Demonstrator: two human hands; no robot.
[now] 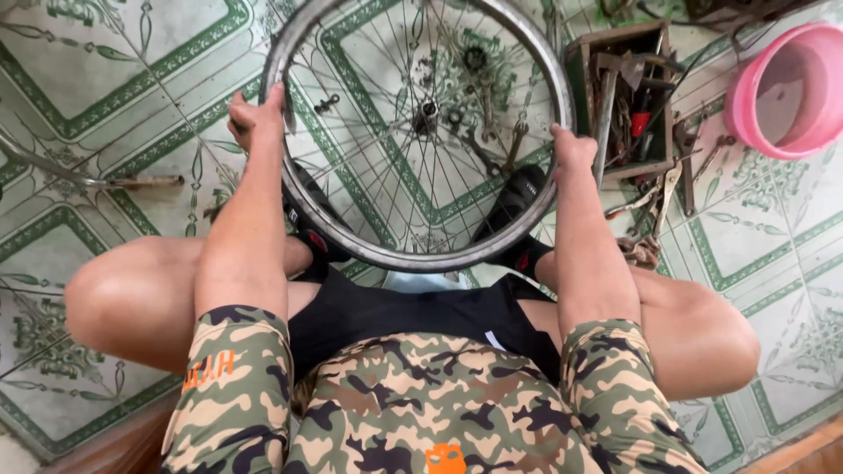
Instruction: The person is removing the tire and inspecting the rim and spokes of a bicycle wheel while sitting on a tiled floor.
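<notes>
A spoked bicycle wheel [413,254] with a metal rim and a central hub [428,110] stands in front of me, above my knees. My left hand [255,118] grips the rim on its left side. On the opposite side of the rim, my right hand [571,149] closes around it. My feet in black sandals sit under the lower part of the wheel. Small metal parts and wrenches [492,145] lie on the floor behind the spokes.
A wooden toolbox [575,70] filled with tools stands to the right of the wheel. A pink plastic basin [746,105] sits at the far right. Loose tools [680,175] lie beside the box. A metal rod [132,182] lies on the patterned green tiles at left.
</notes>
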